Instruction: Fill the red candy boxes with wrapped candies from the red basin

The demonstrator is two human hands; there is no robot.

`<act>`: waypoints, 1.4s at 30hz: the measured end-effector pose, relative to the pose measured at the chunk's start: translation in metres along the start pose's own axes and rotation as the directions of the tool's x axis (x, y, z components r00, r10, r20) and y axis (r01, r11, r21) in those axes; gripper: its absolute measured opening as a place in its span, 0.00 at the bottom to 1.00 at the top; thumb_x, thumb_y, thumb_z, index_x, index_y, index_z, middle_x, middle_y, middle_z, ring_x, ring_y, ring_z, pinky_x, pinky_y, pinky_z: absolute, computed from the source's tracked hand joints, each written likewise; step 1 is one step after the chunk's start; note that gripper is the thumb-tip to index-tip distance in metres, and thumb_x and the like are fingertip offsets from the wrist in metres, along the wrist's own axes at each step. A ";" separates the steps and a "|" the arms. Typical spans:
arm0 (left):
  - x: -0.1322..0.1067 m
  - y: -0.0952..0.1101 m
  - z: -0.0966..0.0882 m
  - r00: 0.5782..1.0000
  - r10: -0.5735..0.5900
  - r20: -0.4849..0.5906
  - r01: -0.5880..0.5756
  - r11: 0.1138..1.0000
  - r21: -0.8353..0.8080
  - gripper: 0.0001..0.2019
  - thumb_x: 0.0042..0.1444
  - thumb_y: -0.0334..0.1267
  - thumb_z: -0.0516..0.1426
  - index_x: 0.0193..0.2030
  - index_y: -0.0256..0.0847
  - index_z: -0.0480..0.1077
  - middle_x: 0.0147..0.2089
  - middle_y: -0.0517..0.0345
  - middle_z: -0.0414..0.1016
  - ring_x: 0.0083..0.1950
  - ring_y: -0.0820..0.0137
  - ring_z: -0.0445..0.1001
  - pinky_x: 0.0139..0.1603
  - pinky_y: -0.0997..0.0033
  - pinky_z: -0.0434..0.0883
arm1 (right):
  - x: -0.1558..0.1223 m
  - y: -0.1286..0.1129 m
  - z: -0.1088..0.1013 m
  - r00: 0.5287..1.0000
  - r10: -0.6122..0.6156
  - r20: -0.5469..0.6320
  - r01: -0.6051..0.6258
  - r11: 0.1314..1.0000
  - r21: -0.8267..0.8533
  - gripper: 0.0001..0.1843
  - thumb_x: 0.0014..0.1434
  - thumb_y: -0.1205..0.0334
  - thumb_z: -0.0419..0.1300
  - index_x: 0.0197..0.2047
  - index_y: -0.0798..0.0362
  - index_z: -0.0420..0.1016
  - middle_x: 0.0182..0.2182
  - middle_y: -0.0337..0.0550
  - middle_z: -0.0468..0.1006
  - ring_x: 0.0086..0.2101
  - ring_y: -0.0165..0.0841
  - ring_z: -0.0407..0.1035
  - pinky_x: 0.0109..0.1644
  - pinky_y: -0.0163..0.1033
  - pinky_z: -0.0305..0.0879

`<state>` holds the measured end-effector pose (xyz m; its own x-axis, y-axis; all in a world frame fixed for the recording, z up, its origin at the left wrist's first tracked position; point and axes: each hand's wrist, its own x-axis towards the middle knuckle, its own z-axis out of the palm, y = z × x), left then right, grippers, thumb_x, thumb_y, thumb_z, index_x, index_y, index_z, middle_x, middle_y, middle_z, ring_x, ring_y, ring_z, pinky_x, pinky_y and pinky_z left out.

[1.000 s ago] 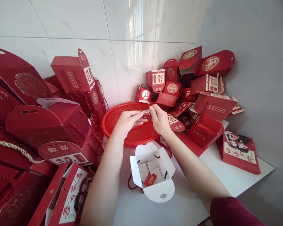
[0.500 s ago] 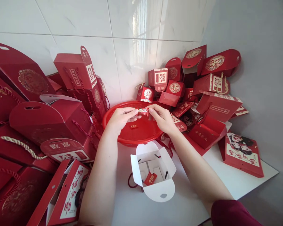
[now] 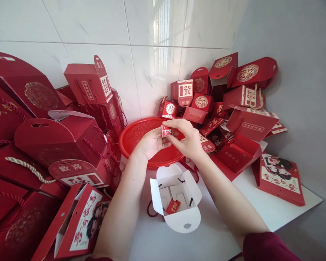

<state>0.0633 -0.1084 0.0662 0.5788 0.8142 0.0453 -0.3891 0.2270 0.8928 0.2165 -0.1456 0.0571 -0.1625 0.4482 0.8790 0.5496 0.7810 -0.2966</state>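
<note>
A small wrapped candy (image 3: 166,131), red with white and a twisted wrapper, is up between my two hands over the red plastic basket (image 3: 130,132). The thumb and fingers of my right hand (image 3: 188,139) pinch it from the right. My left hand (image 3: 152,145) is turned partly palm up, its fingers curled and its fingertips against the candy's left side. Below the hands, an open gift box (image 3: 182,221) with white inner flaps stands on the white tabletop. Inside the box lies a small red packet (image 3: 173,206) with gold characters.
Red gift boxes with rope handles (image 3: 78,137) are stacked along the left. More red boxes (image 3: 250,119) lie heaped at the right, against the wall. A red-and-white printed box (image 3: 281,177) rests near the right corner of the white table (image 3: 220,224). Behind stands a tiled wall (image 3: 97,21).
The candy, stretched sideways between both hands before, is now turned more upright. My left hand has moved right and rolled palm up, close to my right hand.
</note>
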 end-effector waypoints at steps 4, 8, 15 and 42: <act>-0.002 0.008 -0.001 0.999 0.010 -0.034 -0.011 0.999 -0.035 0.18 0.66 0.49 0.52 0.38 0.38 0.76 0.38 0.51 0.81 0.43 0.65 0.80 0.46 0.66 0.76 | 0.001 -0.003 -0.005 0.998 -0.057 0.035 0.062 0.981 -0.184 0.13 0.63 0.66 0.60 0.50 0.45 0.75 0.46 0.43 0.80 0.48 0.41 0.70 0.58 0.52 0.60; -0.007 0.014 -0.002 0.998 -0.040 0.047 0.042 0.999 -0.027 0.23 0.67 0.52 0.49 0.41 0.35 0.76 0.39 0.48 0.81 0.42 0.65 0.79 0.46 0.65 0.76 | 0.001 -0.001 -0.004 0.994 -0.038 0.105 0.065 0.962 -0.265 0.13 0.62 0.60 0.64 0.51 0.46 0.76 0.43 0.45 0.78 0.47 0.43 0.68 0.55 0.51 0.59; -0.007 0.011 -0.005 0.999 -0.011 0.039 0.014 0.997 -0.080 0.14 0.69 0.35 0.49 0.41 0.34 0.75 0.37 0.53 0.80 0.32 0.75 0.76 0.45 0.70 0.76 | -0.002 0.013 0.005 0.996 -0.025 0.091 0.038 0.988 -0.150 0.15 0.63 0.53 0.63 0.51 0.48 0.76 0.43 0.46 0.77 0.45 0.42 0.68 0.51 0.49 0.64; -0.004 0.010 -0.066 0.954 0.150 -0.258 0.215 0.252 0.944 0.04 0.39 0.33 0.66 0.23 0.43 0.75 0.28 0.54 0.80 0.36 0.60 0.76 0.39 0.65 0.69 | -0.003 0.039 0.017 0.760 0.231 0.607 -0.200 0.972 -0.119 0.08 0.63 0.67 0.58 0.43 0.52 0.78 0.42 0.43 0.82 0.43 0.35 0.75 0.50 0.40 0.66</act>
<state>0.0100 -0.0742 0.0458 0.3093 0.9490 0.0617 0.7028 -0.2717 0.6575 0.2246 -0.1089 0.0368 -0.4940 0.7853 0.3732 0.6648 0.6178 -0.4199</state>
